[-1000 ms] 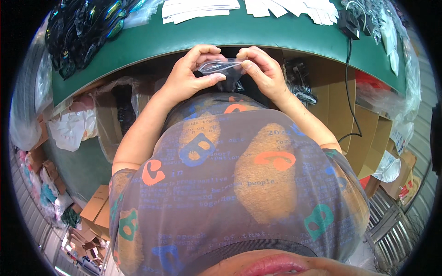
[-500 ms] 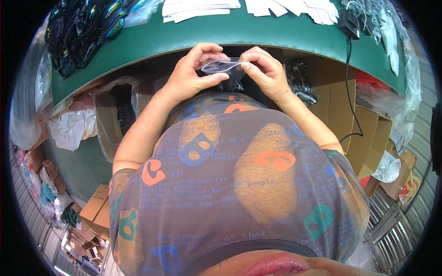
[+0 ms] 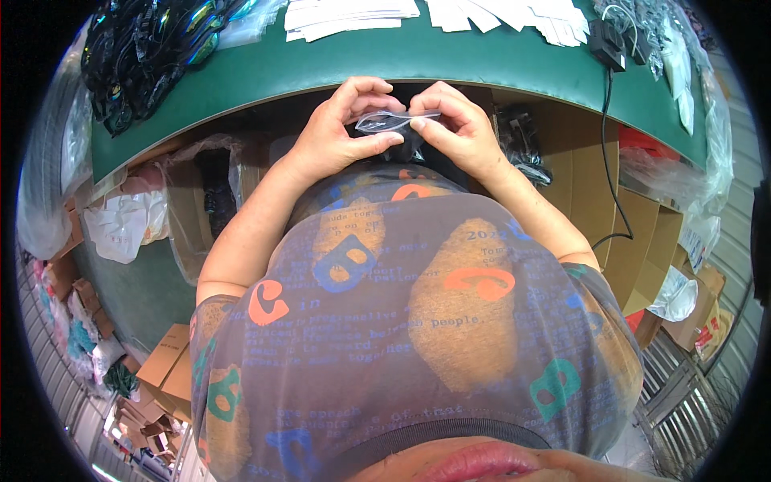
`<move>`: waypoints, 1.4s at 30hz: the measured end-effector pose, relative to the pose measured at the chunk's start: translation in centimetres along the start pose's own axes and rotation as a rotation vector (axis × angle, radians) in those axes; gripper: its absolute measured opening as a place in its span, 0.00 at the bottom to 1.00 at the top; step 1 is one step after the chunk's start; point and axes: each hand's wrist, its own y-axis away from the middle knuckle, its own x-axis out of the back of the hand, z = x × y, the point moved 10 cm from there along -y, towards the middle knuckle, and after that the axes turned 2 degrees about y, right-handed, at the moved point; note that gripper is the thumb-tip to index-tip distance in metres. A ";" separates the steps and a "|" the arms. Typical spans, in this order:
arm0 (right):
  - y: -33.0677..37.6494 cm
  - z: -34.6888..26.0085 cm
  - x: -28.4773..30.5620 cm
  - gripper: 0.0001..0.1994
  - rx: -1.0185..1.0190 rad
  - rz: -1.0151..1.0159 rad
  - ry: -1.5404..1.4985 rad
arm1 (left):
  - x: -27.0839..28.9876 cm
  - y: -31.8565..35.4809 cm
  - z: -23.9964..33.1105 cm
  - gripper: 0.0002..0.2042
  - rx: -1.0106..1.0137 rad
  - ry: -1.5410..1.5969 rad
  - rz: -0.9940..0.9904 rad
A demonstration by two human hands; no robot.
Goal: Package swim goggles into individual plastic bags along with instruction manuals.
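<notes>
Now | left hand point(image 3: 341, 132), right hand point(image 3: 458, 128) pinch | glossy clear plastic bag point(image 3: 385, 120)

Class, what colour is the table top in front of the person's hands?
Dark green: the table top shows best in the head view, the only one.

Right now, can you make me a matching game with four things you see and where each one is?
Things:
1. small clear plastic bag
2. pile of dark sunglasses
3. white paper slips
4. black cable

Places:
A. hanging down over the table's front edge on the right
B. pinched between both hands, just below the table edge
C. far left of the green table
D. top middle of the green table

Pairs: 1-B, 2-C, 3-D, 4-A. The left hand and right hand both grip the bag.
</notes>
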 end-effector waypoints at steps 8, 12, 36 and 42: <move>0.0 -1.7 0.0 0.06 0.030 0.009 0.111 | -0.2 -0.1 0.2 0.31 -0.009 -0.006 -0.012; -0.1 -2.0 -0.2 0.05 0.085 -0.017 0.172 | -0.3 -0.2 -0.1 0.30 -0.006 -0.013 -0.005; 0.3 1.0 0.9 0.06 -0.049 0.113 -0.007 | -1.1 -0.8 0.6 0.17 -0.061 -0.147 -0.023; 0.2 1.0 1.2 0.08 -0.057 0.044 0.017 | -1.2 -0.7 -1.6 0.25 0.141 0.060 -0.007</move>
